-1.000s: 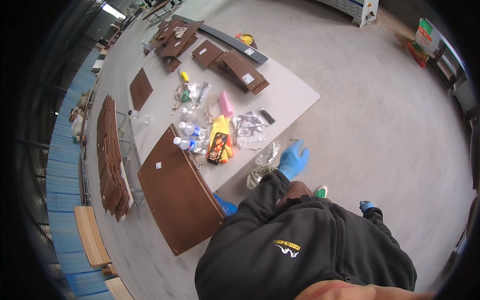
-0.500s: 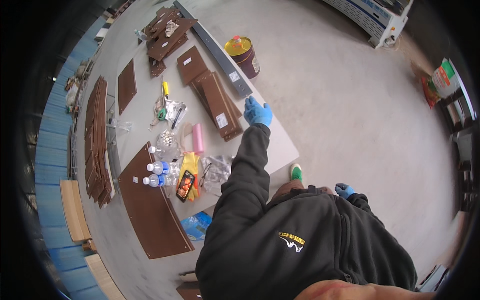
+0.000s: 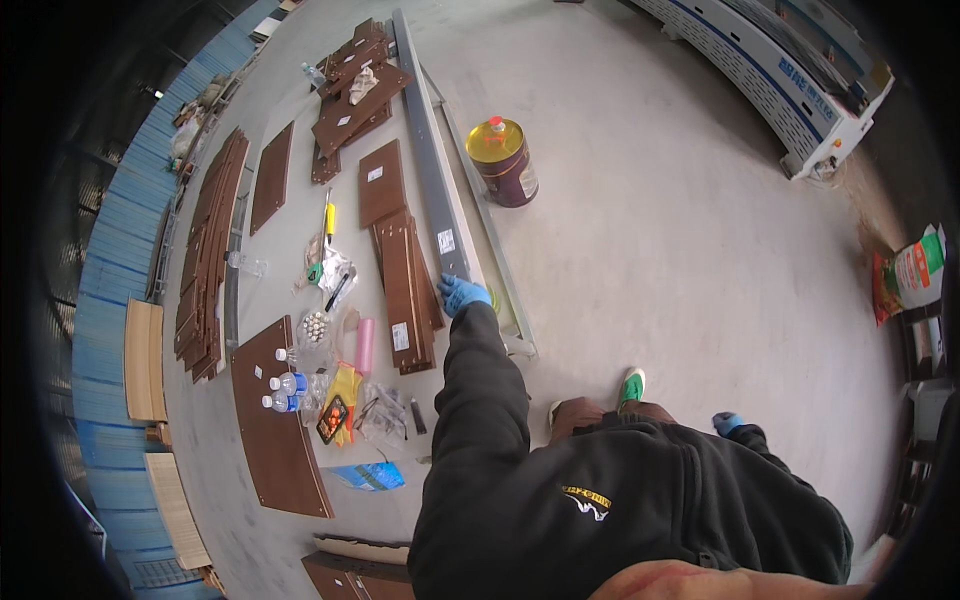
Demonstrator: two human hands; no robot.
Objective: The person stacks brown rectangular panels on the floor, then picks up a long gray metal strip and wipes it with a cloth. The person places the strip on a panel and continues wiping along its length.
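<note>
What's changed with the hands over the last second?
The left hand moved from the clear bags at the near edge of the sheet, out past the stacked brown panels, to the near end of the long grey rail, where it now rests; whether it grips cannot be told. The right hand stays low by the hip. Bottles, pink roll and paint can appear unmoved.

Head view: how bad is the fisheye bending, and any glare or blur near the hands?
Head view: strong fisheye, with the long grey rail bowed and a black rim around the frame; light is soft and even, shadows faint; mild sheen on the yellow can lid; left hand at the rail's end is sharp, right hand small but unblurred.
</note>
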